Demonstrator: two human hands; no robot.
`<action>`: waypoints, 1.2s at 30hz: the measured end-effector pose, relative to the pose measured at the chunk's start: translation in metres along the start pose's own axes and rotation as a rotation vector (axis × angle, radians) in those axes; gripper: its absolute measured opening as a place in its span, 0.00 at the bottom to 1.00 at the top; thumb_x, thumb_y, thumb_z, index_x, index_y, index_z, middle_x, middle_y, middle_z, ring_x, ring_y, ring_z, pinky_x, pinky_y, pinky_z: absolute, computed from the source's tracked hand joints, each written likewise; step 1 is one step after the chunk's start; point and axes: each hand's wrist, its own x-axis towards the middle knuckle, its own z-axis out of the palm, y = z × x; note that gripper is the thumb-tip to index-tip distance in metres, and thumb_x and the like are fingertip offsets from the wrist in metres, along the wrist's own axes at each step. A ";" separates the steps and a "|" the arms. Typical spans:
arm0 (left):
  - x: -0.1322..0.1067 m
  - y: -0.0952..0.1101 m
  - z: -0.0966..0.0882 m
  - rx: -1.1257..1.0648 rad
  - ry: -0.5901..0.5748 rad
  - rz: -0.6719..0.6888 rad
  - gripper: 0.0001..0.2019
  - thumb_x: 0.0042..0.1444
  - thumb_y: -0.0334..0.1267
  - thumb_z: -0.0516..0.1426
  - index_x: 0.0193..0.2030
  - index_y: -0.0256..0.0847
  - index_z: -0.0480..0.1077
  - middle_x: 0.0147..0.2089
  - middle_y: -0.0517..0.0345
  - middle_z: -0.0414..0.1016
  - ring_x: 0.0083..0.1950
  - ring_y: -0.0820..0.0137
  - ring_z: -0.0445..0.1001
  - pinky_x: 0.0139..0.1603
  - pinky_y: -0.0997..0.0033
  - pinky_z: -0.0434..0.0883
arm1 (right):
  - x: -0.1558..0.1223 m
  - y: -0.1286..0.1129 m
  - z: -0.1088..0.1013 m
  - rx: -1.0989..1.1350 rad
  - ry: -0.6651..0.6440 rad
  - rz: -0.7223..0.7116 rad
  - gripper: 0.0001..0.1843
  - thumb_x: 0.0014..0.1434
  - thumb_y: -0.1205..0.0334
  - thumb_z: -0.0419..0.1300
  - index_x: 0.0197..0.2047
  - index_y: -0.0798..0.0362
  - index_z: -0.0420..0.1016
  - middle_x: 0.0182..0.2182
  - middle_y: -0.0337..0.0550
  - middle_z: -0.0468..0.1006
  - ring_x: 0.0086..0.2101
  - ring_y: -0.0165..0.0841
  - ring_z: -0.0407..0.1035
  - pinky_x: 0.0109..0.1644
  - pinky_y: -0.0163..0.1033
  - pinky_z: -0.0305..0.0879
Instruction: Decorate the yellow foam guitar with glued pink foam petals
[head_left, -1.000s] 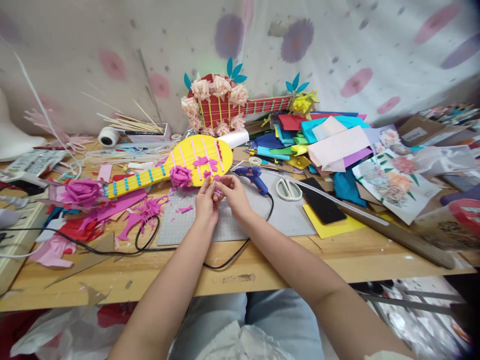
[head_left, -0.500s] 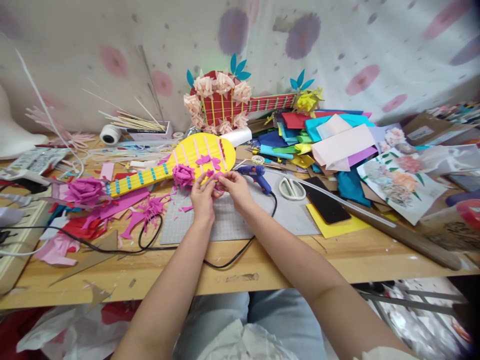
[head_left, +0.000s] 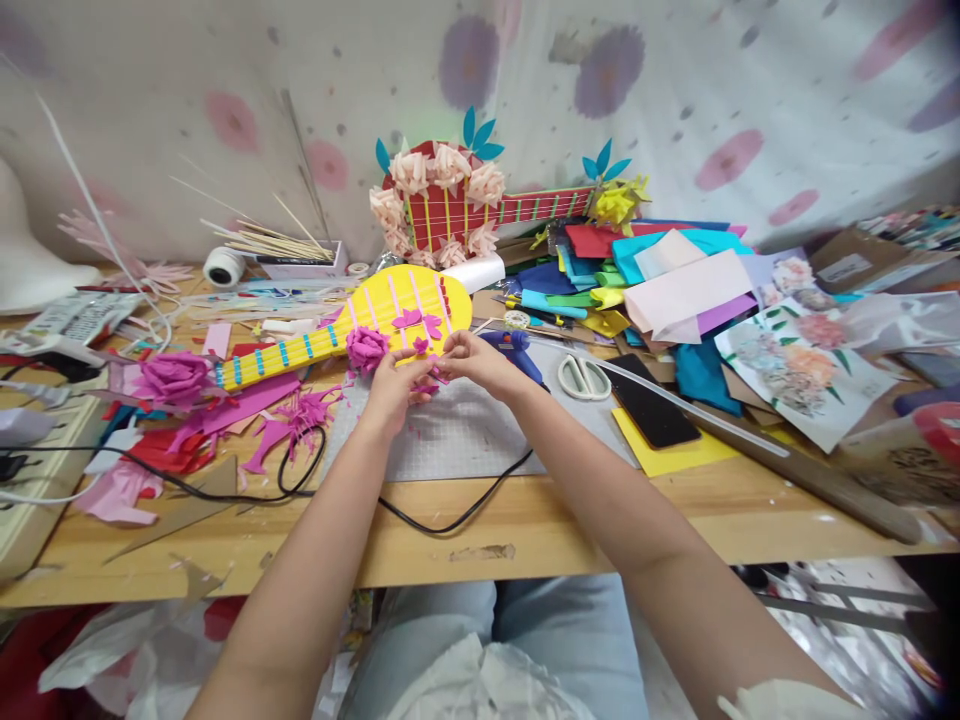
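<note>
Over the near edge of a yellow paper guitar (head_left: 386, 300), both my hands are closed in pinches on a small pink paper piece (head_left: 433, 376). My left hand (head_left: 396, 385) is on its left side, fingers curled. The fingertips of my right hand (head_left: 478, 360) meet it from the right. Fingers hide much of this piece, so its exact shape is unclear. Just beyond them is a small pink blossom (head_left: 421, 345), and pink petals (head_left: 408, 318) lie on the guitar body. A larger pink paper rose (head_left: 367, 348) sits where neck and body join.
A blue glue gun (head_left: 516, 346) lies beside my right hand, its black cord (head_left: 450, 528) looping across the desk. White-handled scissors (head_left: 583, 378) and a phone (head_left: 654, 402) are to the right. Pink scraps (head_left: 300, 420) lie left; a red flower-trimmed guitar (head_left: 442, 205) leans at the back.
My hands have drawn slightly apart, the left toward the left and down, the right a little to the right. The small blossom beyond them now shows more fully.
</note>
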 end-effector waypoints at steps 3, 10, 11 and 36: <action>-0.003 0.003 0.002 0.008 0.035 0.029 0.23 0.38 0.32 0.64 0.40 0.38 0.59 0.23 0.63 0.72 0.20 0.76 0.69 0.16 0.81 0.64 | 0.000 0.002 0.000 -0.008 0.022 -0.022 0.20 0.42 0.68 0.65 0.32 0.51 0.56 0.19 0.29 0.72 0.22 0.26 0.67 0.30 0.32 0.62; -0.002 0.002 0.002 0.054 0.153 0.101 0.26 0.35 0.29 0.66 0.39 0.40 0.56 0.22 0.67 0.70 0.16 0.77 0.68 0.15 0.81 0.63 | 0.000 0.011 0.009 -0.072 0.121 -0.104 0.16 0.43 0.66 0.63 0.31 0.50 0.58 0.19 0.27 0.70 0.22 0.25 0.66 0.29 0.31 0.60; -0.002 0.002 0.002 0.072 0.166 0.099 0.26 0.35 0.29 0.66 0.38 0.40 0.56 0.23 0.67 0.70 0.16 0.77 0.68 0.15 0.82 0.62 | 0.001 0.013 0.012 -0.081 0.145 -0.108 0.15 0.43 0.66 0.62 0.30 0.50 0.58 0.19 0.27 0.70 0.22 0.25 0.66 0.29 0.31 0.60; 0.009 -0.021 -0.002 -0.028 0.210 0.270 0.19 0.42 0.33 0.60 0.38 0.43 0.54 0.26 0.67 0.71 0.15 0.81 0.63 0.15 0.83 0.59 | 0.000 0.023 0.033 0.347 0.444 0.062 0.07 0.46 0.72 0.61 0.27 0.55 0.66 0.19 0.33 0.72 0.21 0.22 0.66 0.28 0.30 0.64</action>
